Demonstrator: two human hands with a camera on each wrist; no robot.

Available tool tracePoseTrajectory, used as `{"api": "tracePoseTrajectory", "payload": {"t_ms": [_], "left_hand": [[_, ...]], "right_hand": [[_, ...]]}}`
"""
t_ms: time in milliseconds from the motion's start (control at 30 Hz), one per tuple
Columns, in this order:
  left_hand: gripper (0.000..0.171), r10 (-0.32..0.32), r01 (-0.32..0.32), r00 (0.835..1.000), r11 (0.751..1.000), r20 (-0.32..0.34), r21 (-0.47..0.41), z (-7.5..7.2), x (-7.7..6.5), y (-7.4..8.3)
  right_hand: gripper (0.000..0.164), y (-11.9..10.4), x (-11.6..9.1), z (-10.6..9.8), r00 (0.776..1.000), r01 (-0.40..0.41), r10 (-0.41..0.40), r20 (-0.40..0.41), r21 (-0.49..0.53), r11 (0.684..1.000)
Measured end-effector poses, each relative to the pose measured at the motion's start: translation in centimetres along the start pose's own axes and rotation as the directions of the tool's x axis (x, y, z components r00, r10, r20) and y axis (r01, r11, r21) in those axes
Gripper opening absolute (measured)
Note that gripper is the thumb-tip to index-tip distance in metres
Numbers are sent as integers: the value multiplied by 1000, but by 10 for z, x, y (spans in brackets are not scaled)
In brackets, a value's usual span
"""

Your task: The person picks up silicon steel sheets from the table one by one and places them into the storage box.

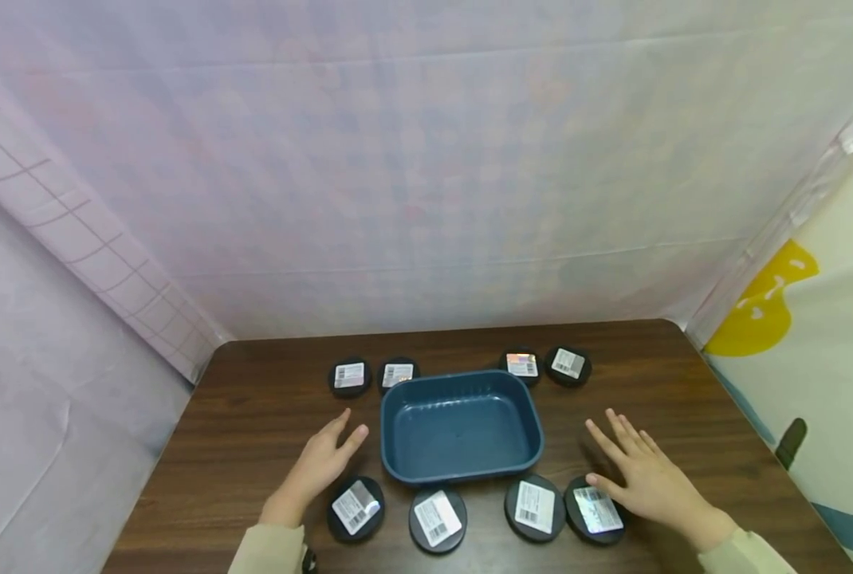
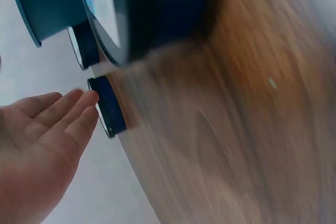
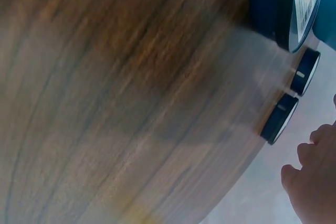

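Note:
A blue rectangular plastic basin [image 1: 461, 477] stands mid-table, its inside bare. To its left, the left hand [image 1: 320, 462] hovers with fingers extended and holds nothing, just above a round black container [image 1: 355, 510] with a white barcode label. On the other side, the right hand [image 1: 642, 470] is spread with nothing in it, its thumb overlapping another round black container [image 1: 595, 512] with a shiny label. Between these two, in the near row, lie a third labelled container [image 1: 438, 520] and a fourth one [image 1: 535, 509]. Straight left-hand fingers [image 2: 79, 111] also show in the left wrist view.
Behind the basin sit more round black containers: two at back left [image 1: 349, 377] [image 1: 398, 373], and two at back right, a shiny-labelled container [image 1: 521, 366] and its neighbour [image 1: 568, 366]. A brown wooden table [image 1: 204, 470] carries everything. White sheeting [image 1: 426, 199] hangs along its back edge.

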State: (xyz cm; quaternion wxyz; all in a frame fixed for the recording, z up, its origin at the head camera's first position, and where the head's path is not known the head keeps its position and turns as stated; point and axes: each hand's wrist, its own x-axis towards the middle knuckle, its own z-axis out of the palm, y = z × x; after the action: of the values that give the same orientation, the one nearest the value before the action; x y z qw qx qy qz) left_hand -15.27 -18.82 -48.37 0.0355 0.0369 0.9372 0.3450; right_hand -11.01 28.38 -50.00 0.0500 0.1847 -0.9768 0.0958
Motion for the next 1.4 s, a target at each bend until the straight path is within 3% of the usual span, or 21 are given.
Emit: {"api": "tracePoseTrajectory", "payload": {"t_ms": [167,333,400,467,567,700,867,1033,1200,1400], "left_hand": [[55,42,-47,995,997,-85,-64,7,5,7],[48,1,-13,995,992,-96,-122,14,5,12],[43,-36,21,996,982,-79,-187,16,4,15],[38,-64,49,997,962,-46,-267,18,4,17],[33,-101,103,995,911,25,-399,21,3,21],[31,-92,123,992,864,86,-489,23,2,26],[30,-88,128,991,839,102,-529,25,3,31],[28,-113,150,989,821,100,-551,26,4,33],[24,-139,178,984,775,111,-607,27,4,34],[24,-150,182,983,733,106,-655,28,5,33]], "right_hand": [[73,-6,-4,2,1000,8,-8,-7,1,1000],[74,-10,-7,5,1000,4,-4,13,6,1000],[74,-11,-8,6,1000,6,-6,15,11,1000],[74,-13,-10,7,1000,3,-3,16,26,1000],[75,-16,-13,7,1000,15,-15,-2,42,999],[76,-19,-18,7,999,37,-35,-37,53,998],[80,-23,-22,4,999,29,-26,-29,86,996],[85,-28,-27,1,999,13,-17,36,109,994],[87,-30,-30,-1,997,29,-34,67,74,997],[89,-33,-33,-3,991,31,-44,123,107,994]]}}
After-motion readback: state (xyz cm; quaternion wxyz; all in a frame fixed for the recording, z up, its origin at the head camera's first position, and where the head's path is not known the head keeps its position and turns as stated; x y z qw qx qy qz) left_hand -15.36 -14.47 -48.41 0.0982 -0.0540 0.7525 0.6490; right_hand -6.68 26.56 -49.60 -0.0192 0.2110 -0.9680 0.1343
